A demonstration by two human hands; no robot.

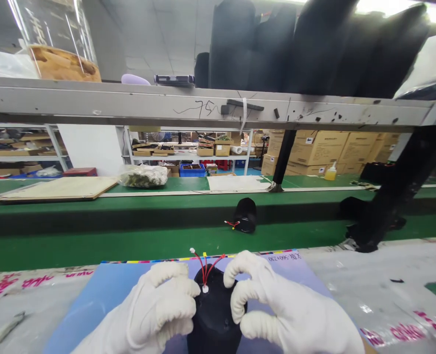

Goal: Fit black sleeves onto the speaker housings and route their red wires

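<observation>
A black rounded object [218, 314] lies on a blue sheet [107, 290] right in front of me. Red wires [205, 270] with small connectors rise from a white plug on its top. My left hand [159, 305], in a white glove, rests against the object's left side with its fingers curled. On the right side my right hand [265, 305], also gloved in white, grips the object's edge with bent fingertips. A similar black object [246, 215] with red wires lies farther off on the green surface.
A grey shelf beam [137, 103] crosses overhead, with dark posts [391, 196] at the right. Beyond the green belt [92, 250] are a wooden board [59, 189], a plastic-wrapped bundle [144, 176] and a yellow bottle [330, 172]. A small tube [7, 328] lies at the left.
</observation>
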